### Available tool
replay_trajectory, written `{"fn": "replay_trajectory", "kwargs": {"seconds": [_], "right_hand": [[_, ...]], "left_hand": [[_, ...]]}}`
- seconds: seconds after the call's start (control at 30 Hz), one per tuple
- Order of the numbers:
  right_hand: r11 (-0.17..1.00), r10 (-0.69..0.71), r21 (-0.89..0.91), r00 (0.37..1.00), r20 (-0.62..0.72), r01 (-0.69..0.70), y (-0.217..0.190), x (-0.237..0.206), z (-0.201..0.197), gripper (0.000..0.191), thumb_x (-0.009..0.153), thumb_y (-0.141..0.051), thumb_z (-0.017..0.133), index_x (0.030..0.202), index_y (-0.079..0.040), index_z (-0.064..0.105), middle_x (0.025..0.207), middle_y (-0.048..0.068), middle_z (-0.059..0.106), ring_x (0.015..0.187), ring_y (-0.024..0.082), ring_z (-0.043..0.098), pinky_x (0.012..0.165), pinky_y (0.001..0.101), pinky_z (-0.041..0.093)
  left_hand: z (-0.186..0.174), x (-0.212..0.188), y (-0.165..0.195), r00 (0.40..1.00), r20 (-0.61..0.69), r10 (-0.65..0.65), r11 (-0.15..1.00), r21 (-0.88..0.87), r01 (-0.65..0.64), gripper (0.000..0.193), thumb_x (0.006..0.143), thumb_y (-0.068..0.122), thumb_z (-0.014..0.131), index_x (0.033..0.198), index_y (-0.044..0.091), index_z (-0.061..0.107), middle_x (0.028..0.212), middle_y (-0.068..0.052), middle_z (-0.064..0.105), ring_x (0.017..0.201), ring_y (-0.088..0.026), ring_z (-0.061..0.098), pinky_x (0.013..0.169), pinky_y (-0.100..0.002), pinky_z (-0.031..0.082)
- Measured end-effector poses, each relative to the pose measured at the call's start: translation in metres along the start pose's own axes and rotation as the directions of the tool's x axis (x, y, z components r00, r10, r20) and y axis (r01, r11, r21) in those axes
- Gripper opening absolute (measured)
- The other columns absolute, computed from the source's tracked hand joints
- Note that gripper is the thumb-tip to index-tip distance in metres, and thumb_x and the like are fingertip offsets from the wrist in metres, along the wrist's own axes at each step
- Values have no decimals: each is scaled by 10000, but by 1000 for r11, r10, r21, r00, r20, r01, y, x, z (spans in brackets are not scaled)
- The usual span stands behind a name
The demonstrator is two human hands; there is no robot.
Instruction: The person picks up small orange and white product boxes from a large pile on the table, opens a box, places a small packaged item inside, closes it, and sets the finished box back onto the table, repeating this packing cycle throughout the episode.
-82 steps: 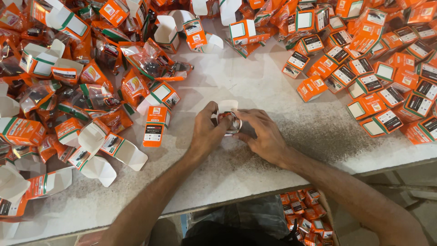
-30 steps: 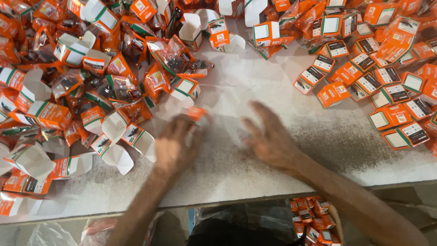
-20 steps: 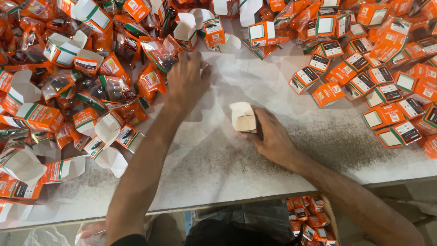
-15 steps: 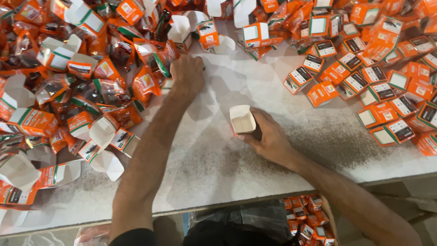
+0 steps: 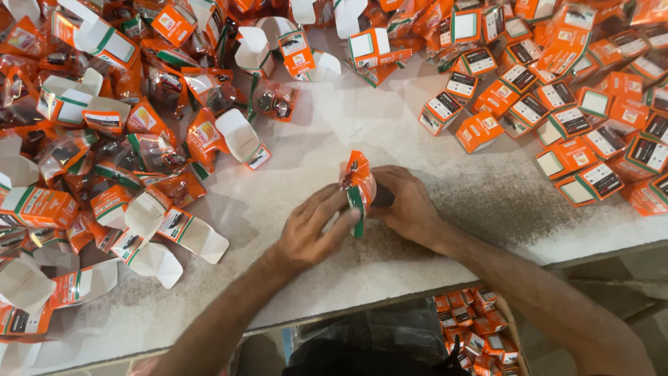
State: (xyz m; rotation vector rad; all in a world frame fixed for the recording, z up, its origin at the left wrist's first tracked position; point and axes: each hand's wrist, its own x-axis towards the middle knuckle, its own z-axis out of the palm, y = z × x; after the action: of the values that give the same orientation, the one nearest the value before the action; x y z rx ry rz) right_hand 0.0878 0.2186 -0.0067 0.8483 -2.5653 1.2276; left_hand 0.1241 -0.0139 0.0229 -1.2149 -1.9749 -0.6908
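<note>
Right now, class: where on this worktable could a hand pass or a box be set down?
Bare table lies right of the right hand, below the closed boxes. Another patch runs along the near edge under the left hand. The open cartons and packets crowd the left.

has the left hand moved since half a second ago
Yes. The left hand has pulled back from the heap of orange packets at the table's far left to the middle, now meeting the right hand on an orange pouch.

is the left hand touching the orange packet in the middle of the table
Touching. The head view shows the left hand with its fingers pressed against the orange packet, while the right hand holds it from the other side.
</note>
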Motion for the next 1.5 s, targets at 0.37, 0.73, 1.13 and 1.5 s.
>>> {"fn": "replay_trajectory", "kwargs": {"seconds": [0.37,0.73,1.13,1.5], "right_hand": [[1000,-9,8,1000,0,9,-10,-1,-2,622,660,-129,900,1220,-35,646,1228,151,672,1189,381,604,987,462,495],[993,37,112,999,-23,-34,-8,-8,5,738,795,-189,886,1361,-16,445,1267,135,663,1203,340,638,987,452,509],[976,-164,-145,986,-24,159,-16,-3,0,590,725,-104,854,1271,-35,645,1246,149,668,1206,357,607,979,451,531],[990,-86,-111,996,-21,83,-16,-6,2,408,792,-136,843,1106,-54,595,1219,147,686,1228,381,622,948,475,531]], "left_hand": [[28,10,-3,913,71,-402,910,138,391,384,792,123,786,1155,149,663,1472,-325,382,1430,-572,219,1146,-692,146],[54,3,-29,378,367,-850,110,-578,809,255,926,78,675,1167,9,625,1043,-173,674,848,-170,674,703,-344,577],[39,-17,-50,300,666,-683,-410,-689,597,122,919,105,639,969,1,680,779,-71,666,603,-114,607,587,-302,547],[46,-3,-39,735,241,-634,503,-593,629,234,985,73,657,1186,-36,706,1159,-130,764,1075,-246,737,985,-358,598]]}}
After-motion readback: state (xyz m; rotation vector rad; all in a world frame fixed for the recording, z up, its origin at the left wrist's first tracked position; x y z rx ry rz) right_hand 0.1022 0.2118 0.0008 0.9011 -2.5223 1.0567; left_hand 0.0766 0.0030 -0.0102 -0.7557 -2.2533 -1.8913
